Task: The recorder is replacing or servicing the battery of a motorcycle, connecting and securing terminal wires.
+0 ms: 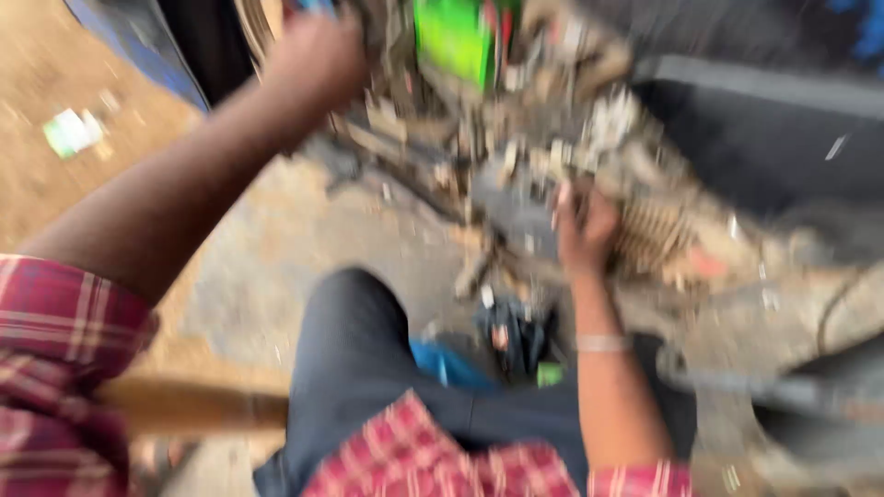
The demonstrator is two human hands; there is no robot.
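A person in a red plaid shirt crouches over a grimy engine, the whole view smeared by motion blur. At far left, a small green-and-white scrap of litter lies on the sandy ground, well apart from the work. Below it, near the person's left sleeve, a yellowish wooden piece runs level across the bottom of the frame, perhaps a low seat, though the blur leaves that unsure.

The left hand reaches up and away to the top of the frame, its arm stretched full length, and meets the dirty upper part of the machine just beside a dark panel; the fingers look curled, but whether they grip anything cannot be told. A dark-trousered knee sits at centre over a stained concrete patch.

To the right of the left hand, a bright green block stands among the tangled parts at the top. Lower and further right, the right hand, a pale bangle on its wrist, presses against the mud-caked engine, fingers bent on a part just beside the ribbed cooling fins; how tightly it closes is lost in the blur. A black seat or panel fills the upper right.
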